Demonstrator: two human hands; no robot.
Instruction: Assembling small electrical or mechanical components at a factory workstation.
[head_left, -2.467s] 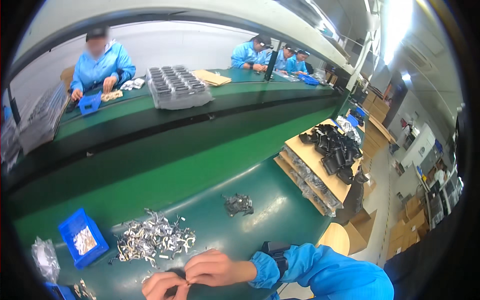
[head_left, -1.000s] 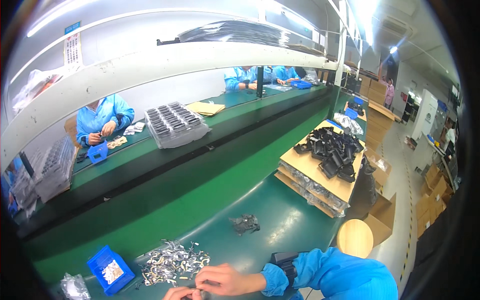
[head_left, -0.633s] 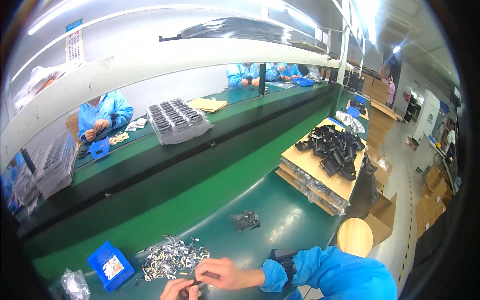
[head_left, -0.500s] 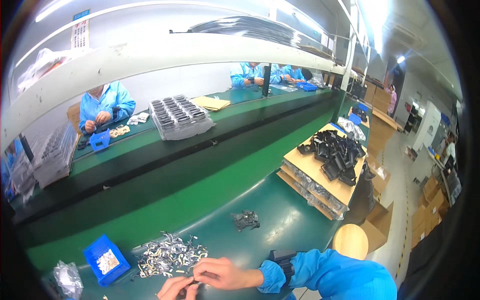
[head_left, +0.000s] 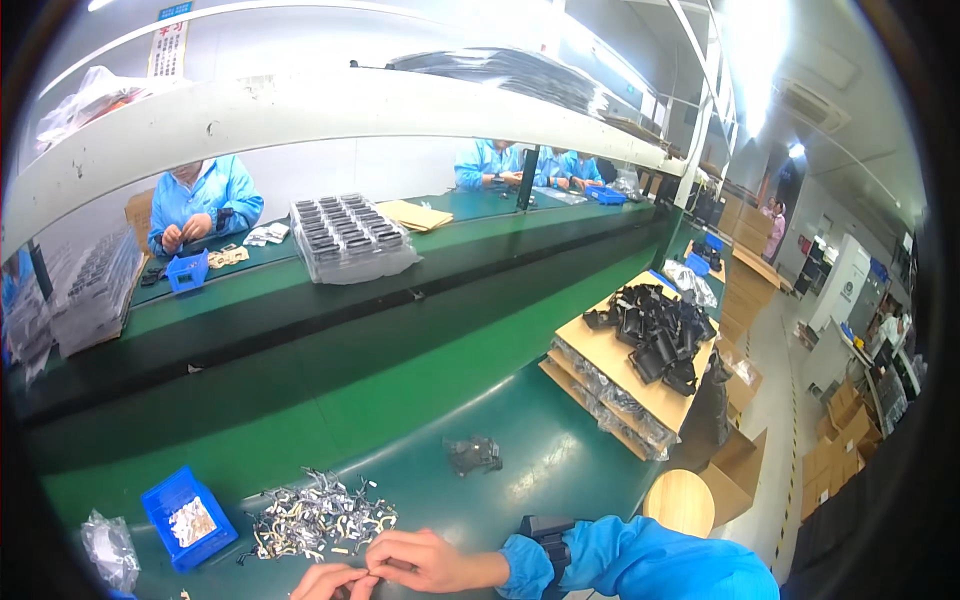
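Note:
At the lower edge, my left hand (head_left: 330, 581) and my right hand (head_left: 415, 560) meet with fingertips pinched together. Whatever sits between them is too small and too covered to name; a dark bit shows below the fingers. Just behind the hands lies a loose heap of small parts with short wires (head_left: 318, 515), white, black and yellowish. To its left stands a blue bin (head_left: 160, 500) holding small whitish pieces (head_left: 191, 522). A black moulded part (head_left: 473, 455) rests on the green table beyond my right hand. A dark band circles my right wrist over the blue sleeve.
A clear plastic bag (head_left: 110, 550) lies at the far left. On the right, stacked boards (head_left: 585, 338) carry a pile of black plastic parts (head_left: 655, 330). A round wooden stool (head_left: 680, 502) stands beside the table. Across the green belt, people in blue work near a stacked tray (head_left: 350, 240).
The whole view has shifted slightly, so the table's contents sit a little further left. My hands stay pinched together near the heap.

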